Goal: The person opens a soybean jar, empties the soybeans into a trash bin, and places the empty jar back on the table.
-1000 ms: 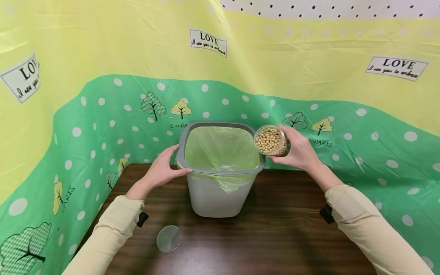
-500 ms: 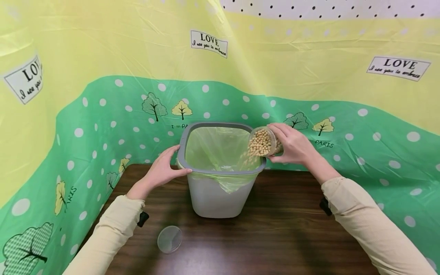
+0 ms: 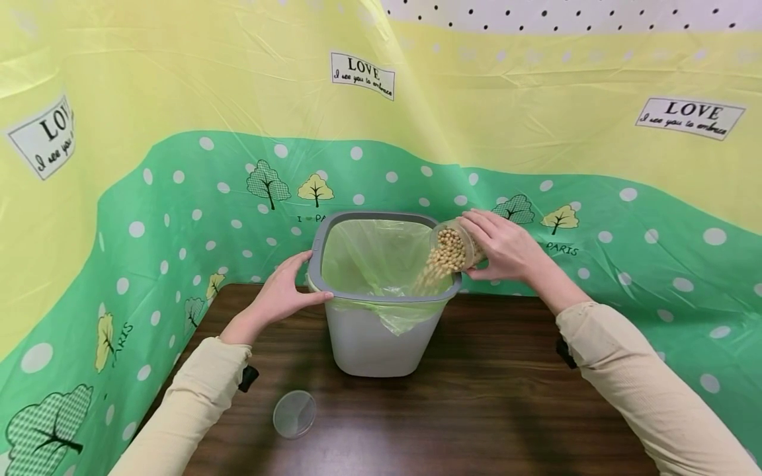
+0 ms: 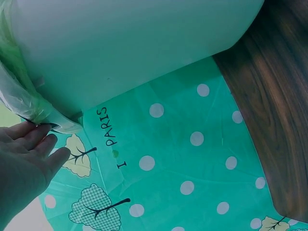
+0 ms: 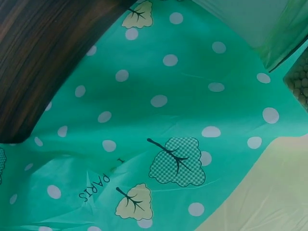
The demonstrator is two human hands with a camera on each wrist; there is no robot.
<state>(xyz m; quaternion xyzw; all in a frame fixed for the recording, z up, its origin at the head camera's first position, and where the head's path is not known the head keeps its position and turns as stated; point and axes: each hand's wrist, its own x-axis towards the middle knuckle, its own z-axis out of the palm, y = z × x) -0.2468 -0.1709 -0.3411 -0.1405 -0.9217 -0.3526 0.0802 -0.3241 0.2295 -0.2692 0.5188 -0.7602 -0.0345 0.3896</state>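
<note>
A grey-white trash bin [image 3: 375, 340] with a dark grey rim [image 3: 393, 299] stands upright, lined with a translucent green bag [image 3: 369, 251]. My right hand [image 3: 503, 248] grips a clear jar [image 3: 470, 246] over the bin's right rim. The jar is tilted, mouth down to the left, and round beige dried beans [image 3: 439, 264] stream into the lined bin. My left hand [image 3: 282, 291] rests on the left rim, thumb and fingers spread; its fingers [image 4: 36, 137] touch the rim in the left wrist view. Only the jar's edge [image 5: 299, 84] shows in the right wrist view; the right hand is hidden there.
A round clear lid [image 3: 294, 414] lies on the dark wooden table [image 3: 494, 396], in front of the bin and to its left. Behind and beside the table hangs a green and yellow printed sheet [image 3: 601, 205].
My right hand has moved slightly left and tipped the jar further over the bin. Beans, at first still in the jar, now pour out. The left hand stays on the rim.
</note>
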